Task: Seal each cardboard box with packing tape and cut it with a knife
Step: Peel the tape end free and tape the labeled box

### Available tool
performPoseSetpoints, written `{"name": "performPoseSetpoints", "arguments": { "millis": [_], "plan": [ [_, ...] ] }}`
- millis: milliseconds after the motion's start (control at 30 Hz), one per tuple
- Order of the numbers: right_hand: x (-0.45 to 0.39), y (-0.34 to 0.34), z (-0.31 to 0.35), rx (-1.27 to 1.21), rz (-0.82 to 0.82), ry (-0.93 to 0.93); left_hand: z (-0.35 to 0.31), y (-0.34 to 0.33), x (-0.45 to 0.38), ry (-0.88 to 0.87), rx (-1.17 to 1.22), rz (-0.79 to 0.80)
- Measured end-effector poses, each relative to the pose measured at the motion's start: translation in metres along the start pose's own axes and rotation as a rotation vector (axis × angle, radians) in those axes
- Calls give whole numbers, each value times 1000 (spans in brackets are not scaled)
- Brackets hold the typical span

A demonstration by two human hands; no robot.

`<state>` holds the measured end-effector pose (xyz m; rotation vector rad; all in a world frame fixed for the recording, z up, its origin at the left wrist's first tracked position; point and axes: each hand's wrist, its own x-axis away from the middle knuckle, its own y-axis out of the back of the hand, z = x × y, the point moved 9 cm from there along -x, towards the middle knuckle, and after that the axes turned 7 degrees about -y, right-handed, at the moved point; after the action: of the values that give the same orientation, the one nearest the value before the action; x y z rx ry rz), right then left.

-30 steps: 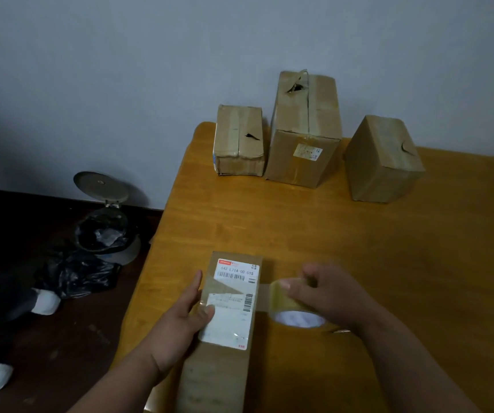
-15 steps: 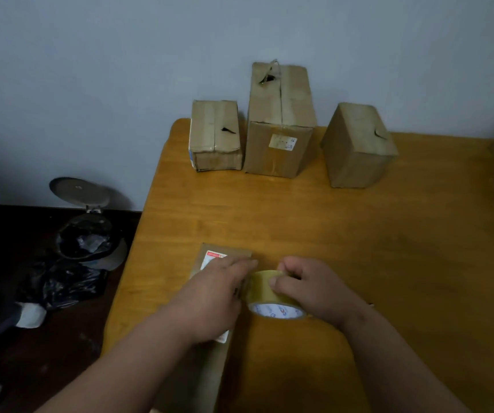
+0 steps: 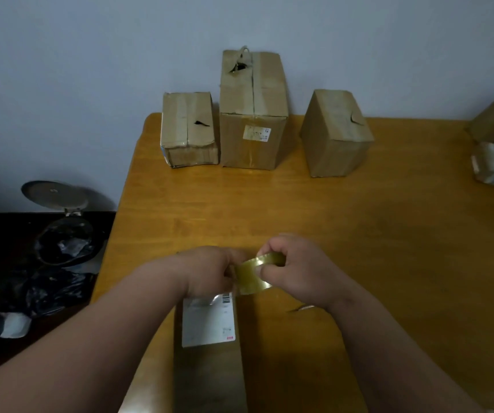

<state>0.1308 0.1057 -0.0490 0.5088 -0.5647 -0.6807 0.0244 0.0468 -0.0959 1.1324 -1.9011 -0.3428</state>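
Both hands grip tape roll [image 3: 253,275] over flat box [image 3: 210,353]: left hand [image 3: 210,271] pinches, right hand [image 3: 296,269] curls round; box contents unseen.

Honestly nothing here is coming through as readable. The white shipping label [image 3: 208,321] on the long box [image 3: 210,377] nearest the camera is showing a barcode at its top right corner and a small red mark at its bottom right corner, but the print is blurring out. The tall box [image 3: 253,114], standing well beyond that long box at the table's far edge, is carrying a small pale sticker [image 3: 256,133], also too tiny to make out.
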Motion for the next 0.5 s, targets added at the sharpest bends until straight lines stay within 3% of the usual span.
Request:
{"name": "performPoseSetpoints", "arguments": {
  "millis": [233,367,433,500],
  "plan": [
    [-12,-4,-20,-96,54,-25,-14,2,-22,15,-266,118],
    [-20,17,-76,-364,-149,-174,-8,8,-25,32,-163,89],
    [-20,17,-124,-143,-201,-347,-2,9,-26,49,-106,89],
    [-10,-3,-167,313,-50,-471,3,12,-28,67,-23,74]
  ]
}}
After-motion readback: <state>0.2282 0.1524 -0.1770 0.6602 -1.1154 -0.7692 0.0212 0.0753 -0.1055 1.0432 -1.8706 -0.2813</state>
